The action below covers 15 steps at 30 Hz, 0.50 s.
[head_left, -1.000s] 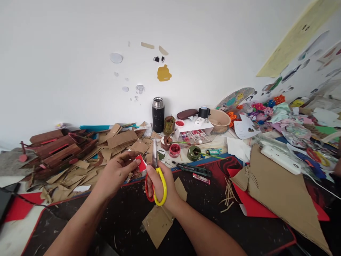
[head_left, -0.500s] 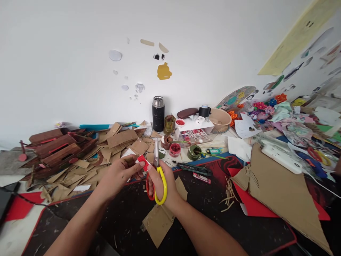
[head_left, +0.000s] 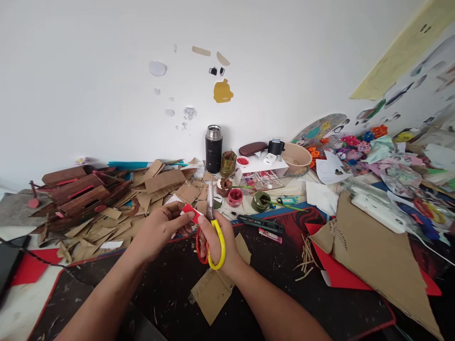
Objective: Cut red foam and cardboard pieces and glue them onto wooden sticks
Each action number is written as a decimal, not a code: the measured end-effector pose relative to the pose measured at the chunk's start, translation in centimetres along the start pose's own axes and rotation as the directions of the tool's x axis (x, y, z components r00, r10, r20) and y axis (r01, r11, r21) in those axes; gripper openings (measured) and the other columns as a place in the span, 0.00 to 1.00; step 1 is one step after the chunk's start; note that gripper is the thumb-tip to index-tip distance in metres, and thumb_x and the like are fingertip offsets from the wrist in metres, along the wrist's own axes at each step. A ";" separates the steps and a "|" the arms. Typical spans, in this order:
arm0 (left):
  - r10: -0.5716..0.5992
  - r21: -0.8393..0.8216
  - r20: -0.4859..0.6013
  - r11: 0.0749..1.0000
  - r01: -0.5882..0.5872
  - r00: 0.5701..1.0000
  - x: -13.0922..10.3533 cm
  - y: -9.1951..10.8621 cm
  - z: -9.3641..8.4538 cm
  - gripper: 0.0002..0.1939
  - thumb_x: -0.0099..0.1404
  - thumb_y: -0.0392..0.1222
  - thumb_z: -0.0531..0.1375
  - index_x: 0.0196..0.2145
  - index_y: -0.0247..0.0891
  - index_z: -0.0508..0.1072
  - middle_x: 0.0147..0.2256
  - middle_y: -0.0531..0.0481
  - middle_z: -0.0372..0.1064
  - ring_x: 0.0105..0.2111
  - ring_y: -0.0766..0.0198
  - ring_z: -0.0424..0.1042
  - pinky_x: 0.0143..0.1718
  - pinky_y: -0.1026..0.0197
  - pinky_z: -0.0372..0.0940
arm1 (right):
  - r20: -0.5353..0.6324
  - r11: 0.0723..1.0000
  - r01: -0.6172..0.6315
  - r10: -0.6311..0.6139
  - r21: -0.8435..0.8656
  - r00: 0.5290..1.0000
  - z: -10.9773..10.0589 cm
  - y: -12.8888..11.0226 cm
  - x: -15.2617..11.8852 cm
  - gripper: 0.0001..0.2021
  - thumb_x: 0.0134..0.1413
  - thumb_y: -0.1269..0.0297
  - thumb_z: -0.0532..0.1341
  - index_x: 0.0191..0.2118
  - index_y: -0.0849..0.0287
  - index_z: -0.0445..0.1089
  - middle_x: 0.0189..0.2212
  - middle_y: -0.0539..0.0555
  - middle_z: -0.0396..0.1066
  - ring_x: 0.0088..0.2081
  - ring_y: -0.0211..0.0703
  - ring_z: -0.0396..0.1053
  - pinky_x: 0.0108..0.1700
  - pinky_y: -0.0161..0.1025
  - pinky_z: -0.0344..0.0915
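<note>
A small red piece with a white edge (head_left: 191, 211), ribbed like corrugated card, is pinched in my left hand (head_left: 161, 229). My right hand (head_left: 222, 244) is wrapped round a pair of scissors (head_left: 218, 241) with one yellow and one red handle loop. The blades point up and away, and look nearly closed beside the red piece. My right thumb reaches to the piece's right end. Below my hands, a brown cardboard piece (head_left: 212, 296) lies on the dark mat (head_left: 167, 293).
Cardboard scraps (head_left: 106, 232) and brown model boats (head_left: 81, 189) crowd the left. Behind my hands stand a black flask (head_left: 213, 151) and open paint jars (head_left: 235, 197). A utility knife (head_left: 259, 222) lies right of my hands. Further right are a large cardboard sheet (head_left: 377, 260) and a power strip (head_left: 377, 213).
The camera view has shifted slightly. Both hands keep their hold on the red piece and the scissors, and the red piece has tilted a little.
</note>
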State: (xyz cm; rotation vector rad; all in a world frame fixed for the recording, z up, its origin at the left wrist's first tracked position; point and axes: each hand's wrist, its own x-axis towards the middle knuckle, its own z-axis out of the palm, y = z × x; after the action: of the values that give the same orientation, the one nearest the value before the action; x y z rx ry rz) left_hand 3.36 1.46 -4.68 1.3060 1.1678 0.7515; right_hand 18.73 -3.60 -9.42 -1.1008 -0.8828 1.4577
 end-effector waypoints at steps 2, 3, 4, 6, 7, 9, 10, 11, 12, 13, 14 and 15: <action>-0.003 -0.029 0.002 1.000 0.003 1.000 0.0 -0.1 -0.1 0.25 0.52 0.62 0.77 0.31 0.39 0.80 0.28 0.50 0.77 0.28 0.60 0.73 0.30 0.60 0.69 | 0.011 1.000 -0.006 0.006 0.002 1.000 0.1 -0.2 0.0 0.28 0.57 0.32 0.68 0.38 0.54 0.64 0.13 0.39 0.61 0.10 0.34 0.58 0.11 0.28 0.55; -0.004 -0.041 0.004 0.999 0.004 1.000 0.0 -0.2 -0.1 0.24 0.52 0.61 0.77 0.31 0.39 0.80 0.28 0.50 0.77 0.28 0.60 0.73 0.30 0.60 0.69 | 0.012 1.000 -0.010 0.010 0.004 1.000 0.1 -0.2 0.0 0.28 0.57 0.32 0.68 0.37 0.54 0.64 0.12 0.39 0.61 0.10 0.34 0.58 0.11 0.28 0.55; -0.006 -0.050 0.007 0.999 0.007 1.000 0.0 -0.2 -0.1 0.23 0.52 0.61 0.77 0.31 0.39 0.80 0.28 0.50 0.77 0.27 0.60 0.73 0.30 0.61 0.69 | 0.009 1.000 -0.014 0.014 0.004 1.000 0.1 -0.3 0.0 0.28 0.56 0.33 0.68 0.37 0.54 0.63 0.12 0.39 0.61 0.10 0.34 0.58 0.11 0.28 0.55; -0.006 -0.056 0.016 0.998 0.007 1.000 0.1 -0.3 -0.1 0.23 0.53 0.60 0.78 0.30 0.39 0.80 0.27 0.51 0.77 0.26 0.61 0.72 0.29 0.61 0.68 | 0.000 1.000 -0.015 0.015 -0.001 1.000 0.2 -0.4 0.0 0.27 0.57 0.34 0.68 0.36 0.54 0.63 0.13 0.39 0.61 0.10 0.34 0.58 0.12 0.28 0.55; -0.005 -0.058 0.019 0.998 0.006 1.000 0.1 -0.4 -0.1 0.22 0.53 0.60 0.78 0.30 0.38 0.80 0.26 0.51 0.77 0.26 0.61 0.72 0.29 0.61 0.68 | -0.004 1.000 -0.012 0.012 -0.004 1.000 0.2 -0.4 0.0 0.27 0.57 0.34 0.68 0.36 0.54 0.63 0.13 0.39 0.61 0.10 0.34 0.57 0.12 0.28 0.55; -0.009 -0.068 0.027 0.998 0.011 1.000 0.1 -0.5 -0.2 0.22 0.53 0.59 0.78 0.31 0.38 0.80 0.26 0.51 0.76 0.26 0.61 0.72 0.29 0.61 0.69 | -0.008 1.000 -0.008 0.008 -0.007 1.000 0.2 -0.5 0.0 0.27 0.57 0.34 0.68 0.36 0.54 0.63 0.13 0.39 0.61 0.10 0.34 0.57 0.12 0.29 0.55; -0.016 -0.077 0.031 0.997 0.019 0.999 0.1 -0.5 -0.2 0.22 0.53 0.59 0.78 0.31 0.38 0.80 0.26 0.51 0.77 0.26 0.61 0.73 0.30 0.60 0.69 | -0.008 1.000 -0.008 0.008 -0.007 1.000 0.2 -0.6 -0.1 0.27 0.58 0.34 0.68 0.36 0.54 0.64 0.13 0.39 0.61 0.10 0.34 0.57 0.12 0.29 0.55; -0.026 -0.086 0.033 0.996 0.029 0.999 0.1 -0.6 -0.3 0.23 0.52 0.59 0.79 0.32 0.38 0.81 0.27 0.51 0.77 0.27 0.60 0.73 0.30 0.60 0.69 | -0.006 1.000 -0.011 0.011 -0.006 1.000 0.2 -0.6 -0.1 0.26 0.58 0.34 0.68 0.36 0.54 0.64 0.12 0.39 0.60 0.10 0.34 0.57 0.12 0.29 0.56; -0.037 -0.093 0.035 0.995 0.040 0.999 0.1 -0.6 -0.3 0.23 0.51 0.58 0.79 0.33 0.38 0.81 0.28 0.51 0.78 0.27 0.60 0.73 0.30 0.60 0.70 | -0.007 1.000 -0.013 0.013 -0.005 1.000 0.2 -0.7 -0.2 0.26 0.58 0.34 0.67 0.36 0.54 0.64 0.12 0.39 0.60 0.10 0.34 0.58 0.12 0.29 0.56; -0.048 -0.098 0.038 0.994 0.051 0.998 0.1 -0.6 -0.3 0.23 0.51 0.58 0.79 0.33 0.38 0.81 0.29 0.50 0.78 0.28 0.60 0.74 0.31 0.60 0.70 | -0.008 1.000 -0.014 0.014 -0.003 1.000 0.2 -0.8 -0.2 0.26 0.58 0.34 0.67 0.36 0.54 0.64 0.12 0.39 0.60 0.10 0.34 0.58 0.12 0.29 0.56; -0.055 -0.099 0.041 0.993 0.059 0.998 0.1 -0.5 -0.4 0.24 0.50 0.58 0.79 0.33 0.38 0.81 0.29 0.50 0.79 0.28 0.60 0.74 0.31 0.60 0.71 | -0.010 1.000 -0.013 0.013 -0.001 1.000 0.2 -0.8 -0.2 0.26 0.58 0.35 0.68 0.36 0.54 0.64 0.13 0.39 0.60 0.11 0.34 0.58 0.12 0.29 0.56; -0.060 -0.098 0.044 0.993 0.064 0.997 0.1 -0.4 -0.3 0.24 0.49 0.58 0.80 0.33 0.38 0.81 0.30 0.49 0.79 0.29 0.59 0.75 0.32 0.59 0.71 | -0.014 1.000 -0.010 0.010 0.004 1.000 0.2 -0.7 -0.2 0.26 0.58 0.35 0.68 0.36 0.54 0.64 0.13 0.39 0.60 0.11 0.34 0.58 0.13 0.29 0.57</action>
State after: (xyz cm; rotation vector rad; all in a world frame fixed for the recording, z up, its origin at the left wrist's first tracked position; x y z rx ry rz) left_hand 2.97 1.55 -5.07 1.1924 1.1193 0.7250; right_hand 18.78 -3.70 -8.64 -1.1126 -0.8654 1.4575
